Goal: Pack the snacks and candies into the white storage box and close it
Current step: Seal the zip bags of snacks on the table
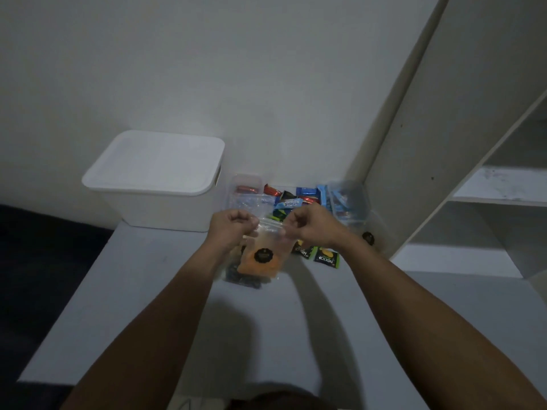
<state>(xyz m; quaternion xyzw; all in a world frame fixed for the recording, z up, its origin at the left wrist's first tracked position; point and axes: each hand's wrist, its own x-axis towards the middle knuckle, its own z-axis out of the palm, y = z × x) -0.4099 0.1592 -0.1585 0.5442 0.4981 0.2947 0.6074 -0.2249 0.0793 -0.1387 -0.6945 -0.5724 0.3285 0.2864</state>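
Here both hands pinch the top edge of a clear zip bag (260, 255) with orange contents and a round black label, held just above the worktop (148, 306). The left hand (232, 224) has a closed grip on the bag's left corner, the right hand (307, 223) on its right corner. At ten o'clock from the bag sits the white storage box (154, 179), lid on. At twelve o'clock, wrapped candies (293, 199) lie against the wall, between two clear containers.
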